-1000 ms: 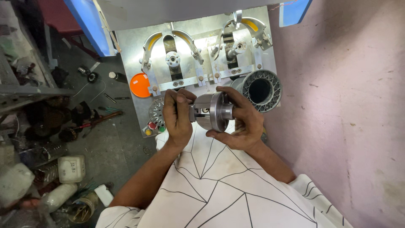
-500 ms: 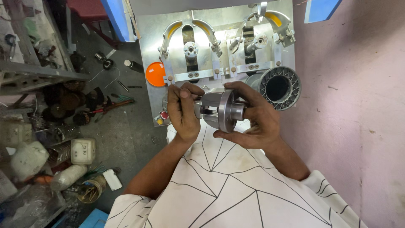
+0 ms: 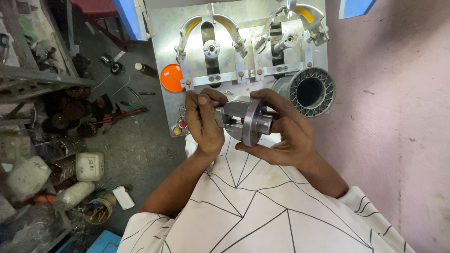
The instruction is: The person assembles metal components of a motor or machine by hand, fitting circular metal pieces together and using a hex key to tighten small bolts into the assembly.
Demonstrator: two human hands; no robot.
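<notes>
My right hand (image 3: 286,133) cradles a machined metal chuck-like part (image 3: 246,121), a round flange with a slotted block on its left side. My left hand (image 3: 202,122) is pinched on a thin tool or pin pressed against that block's left end; the tool itself is too small to make out. Both hands hover just in front of a metal machine plate (image 3: 168,42) with two curved clamp fixtures (image 3: 211,44). A grey ribbed plastic spool (image 3: 307,91) lies on the plate's right corner, just beyond my right hand.
An orange disc (image 3: 171,78) sits at the plate's left edge, with small red and yellow buttons (image 3: 180,125) below it. The floor at left is strewn with tools, plastic bottles (image 3: 89,165) and jars. A pink wall (image 3: 403,117) bounds the right side.
The view has shifted so the plate and hands sit higher and further right. My hands keep the same hold on the metal part, my left fingers still working at its left end.
</notes>
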